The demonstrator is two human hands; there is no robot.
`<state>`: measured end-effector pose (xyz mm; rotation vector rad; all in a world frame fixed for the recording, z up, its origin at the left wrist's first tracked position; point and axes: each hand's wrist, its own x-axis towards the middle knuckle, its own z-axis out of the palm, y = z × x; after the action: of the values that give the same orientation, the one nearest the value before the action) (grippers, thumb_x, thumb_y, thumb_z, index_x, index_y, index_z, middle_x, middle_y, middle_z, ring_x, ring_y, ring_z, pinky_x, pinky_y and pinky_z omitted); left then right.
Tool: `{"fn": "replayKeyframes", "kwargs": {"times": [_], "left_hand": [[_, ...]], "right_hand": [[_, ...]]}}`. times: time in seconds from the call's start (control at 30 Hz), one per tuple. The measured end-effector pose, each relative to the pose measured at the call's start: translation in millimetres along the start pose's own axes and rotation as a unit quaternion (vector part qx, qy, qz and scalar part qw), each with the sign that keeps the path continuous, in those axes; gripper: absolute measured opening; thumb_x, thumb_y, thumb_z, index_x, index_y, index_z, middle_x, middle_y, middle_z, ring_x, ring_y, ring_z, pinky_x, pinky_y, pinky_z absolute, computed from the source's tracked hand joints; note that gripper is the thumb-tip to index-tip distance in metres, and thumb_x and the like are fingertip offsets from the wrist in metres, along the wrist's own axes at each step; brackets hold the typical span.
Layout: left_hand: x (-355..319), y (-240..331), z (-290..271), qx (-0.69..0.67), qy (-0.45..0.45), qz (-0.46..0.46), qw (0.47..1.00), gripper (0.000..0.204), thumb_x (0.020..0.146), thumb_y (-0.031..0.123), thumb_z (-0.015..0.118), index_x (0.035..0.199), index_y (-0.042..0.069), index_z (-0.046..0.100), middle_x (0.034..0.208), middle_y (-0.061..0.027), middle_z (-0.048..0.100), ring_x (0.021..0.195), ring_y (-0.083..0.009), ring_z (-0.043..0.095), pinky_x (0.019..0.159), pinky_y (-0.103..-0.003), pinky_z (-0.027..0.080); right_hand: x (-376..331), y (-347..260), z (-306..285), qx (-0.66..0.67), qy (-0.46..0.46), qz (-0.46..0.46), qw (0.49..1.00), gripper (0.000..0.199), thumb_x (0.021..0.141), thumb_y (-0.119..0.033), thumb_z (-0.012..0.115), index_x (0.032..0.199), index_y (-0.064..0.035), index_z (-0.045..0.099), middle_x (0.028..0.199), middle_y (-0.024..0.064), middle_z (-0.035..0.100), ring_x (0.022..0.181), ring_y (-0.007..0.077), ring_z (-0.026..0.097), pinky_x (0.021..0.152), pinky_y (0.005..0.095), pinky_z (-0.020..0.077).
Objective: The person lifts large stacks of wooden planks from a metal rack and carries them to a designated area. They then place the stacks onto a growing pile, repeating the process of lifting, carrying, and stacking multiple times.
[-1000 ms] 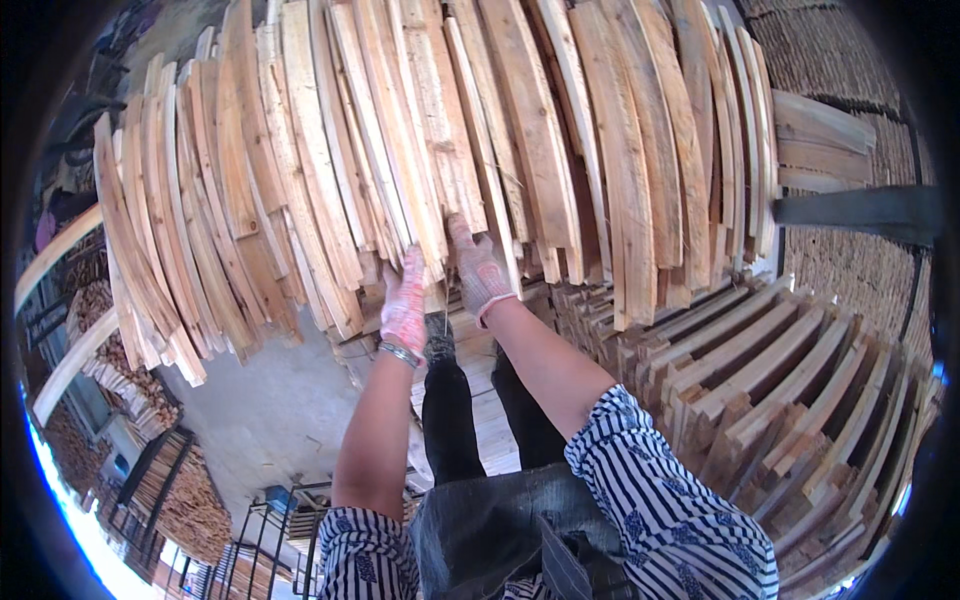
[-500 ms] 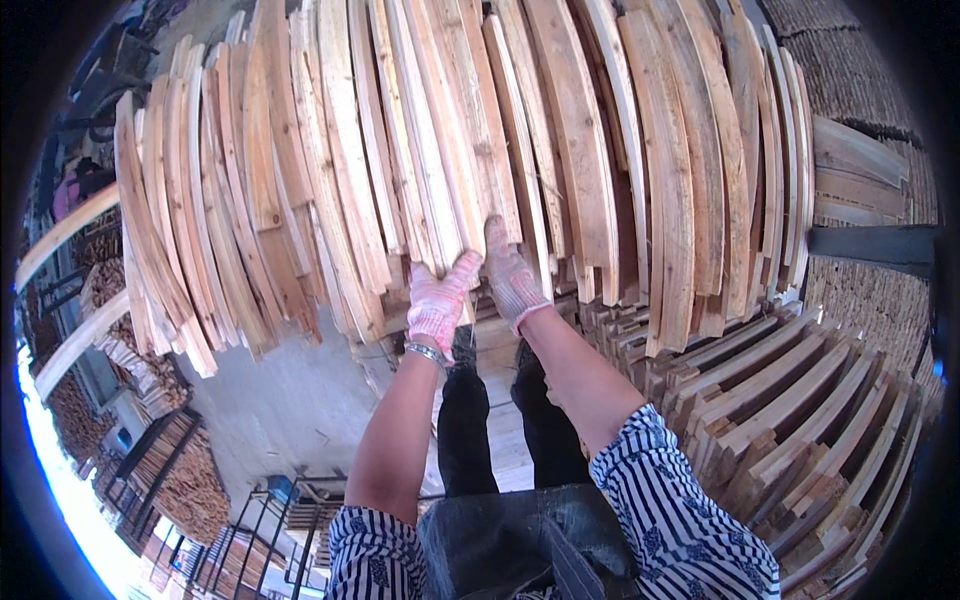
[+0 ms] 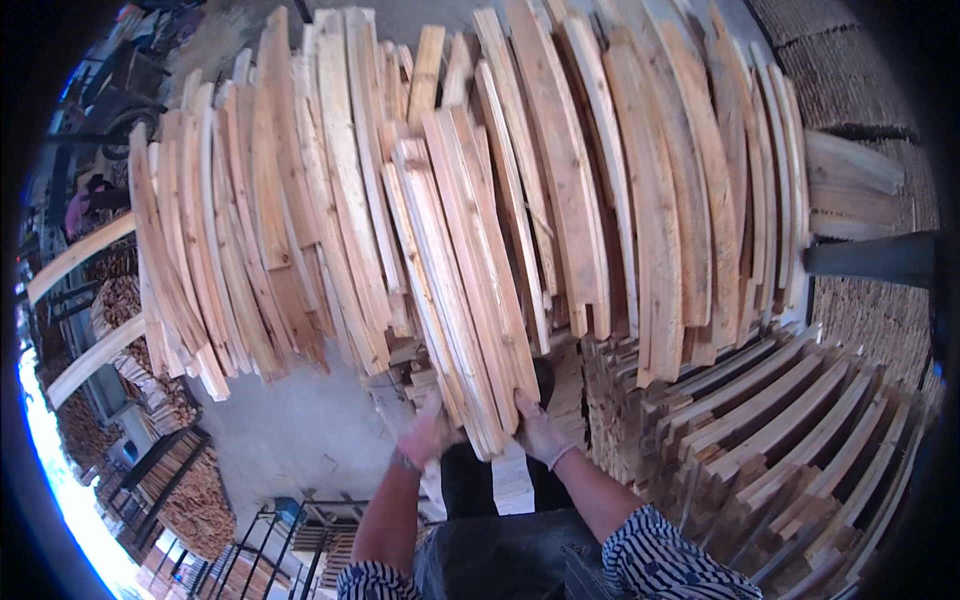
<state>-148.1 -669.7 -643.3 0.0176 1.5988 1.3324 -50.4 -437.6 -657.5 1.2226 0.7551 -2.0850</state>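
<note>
I have the bundle (image 3: 467, 280) of boards around the centre, slanting from just before twelve o'clock down toward six, its near end between my gloved hands. My left hand (image 3: 430, 430) bears on its edge at seven o'clock, my right hand (image 3: 543, 432) on the opposite edge nearer five. The fingers hold the boards from either side; how far they curl underneath, I cannot tell. The far end lies over the pile (image 3: 570, 190), which spans nine through twelve to three o'clock; whether they touch is unclear.

To handle this well, I judge I should squeeze evenly inward so no middle board slips, and pull along the grain without twisting, since neighbouring boards lie close. Gripped only near one end, the bundle could droop or snag, so level wrists matter. The stack (image 3: 790, 430) at four o'clock leaves my right elbow less room.
</note>
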Motion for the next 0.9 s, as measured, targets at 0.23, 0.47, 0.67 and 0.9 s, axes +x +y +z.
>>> {"fn": "replayKeyframes", "kwargs": {"times": [0.23,0.47,0.67,0.9], "left_hand": [[57.0,10.3,-16.0,-0.137,-0.003,-0.1,0.985,0.071,0.092,0.049,0.068,0.138,0.0,0.049,0.128,-0.0049,0.06,0.114,-0.0152,0.057,0.101,-0.031,0.046],[60.1,6.1,24.4,-0.327,0.152,-0.064,0.931,0.079,0.083,0.05,0.078,0.136,-0.001,0.05,0.119,-0.0053,0.063,0.105,-0.0152,0.06,0.097,-0.031,0.046],[-21.1,71.7,7.0,-0.153,0.178,-0.11,0.966,0.092,0.088,0.042,0.071,0.155,0.001,0.023,0.135,-0.0127,0.055,0.121,-0.0219,0.054,0.101,-0.034,0.045],[-6.1,101.9,-38.1,-0.231,0.099,0.001,0.968,0.085,0.093,0.038,0.069,0.155,0.004,0.022,0.125,-0.006,0.06,0.112,-0.0177,0.06,0.101,-0.031,0.048]], "right_hand": [[25.4,-14.9,-27.2,0.03,-0.096,-0.015,0.995,0.072,0.092,-0.051,0.063,0.142,-0.0031,0.045,0.136,0.0079,0.054,0.124,0.0194,0.052,0.107,0.0361,0.0405],[44.6,-35.0,-32.3,0.159,0.021,-0.008,0.987,0.071,0.099,-0.059,0.046,0.143,-0.0039,0.044,0.142,0.0109,0.052,0.13,0.0218,0.048,0.111,0.0362,0.0368],[-72.3,-65.3,33.9,-0.236,0.063,-0.034,0.969,0.079,0.101,-0.063,0.037,0.142,0.0045,0.045,0.134,0.0167,0.058,0.122,0.0239,0.054,0.105,0.0353,0.0421],[-70.9,-178.0,146.8,-0.341,-0.007,-0.205,0.918,0.121,0.08,-0.055,0.076,0.154,0.0053,0.002,0.152,0.0297,0.033,0.145,0.0313,0.031,0.12,0.0344,0.0254]]}}
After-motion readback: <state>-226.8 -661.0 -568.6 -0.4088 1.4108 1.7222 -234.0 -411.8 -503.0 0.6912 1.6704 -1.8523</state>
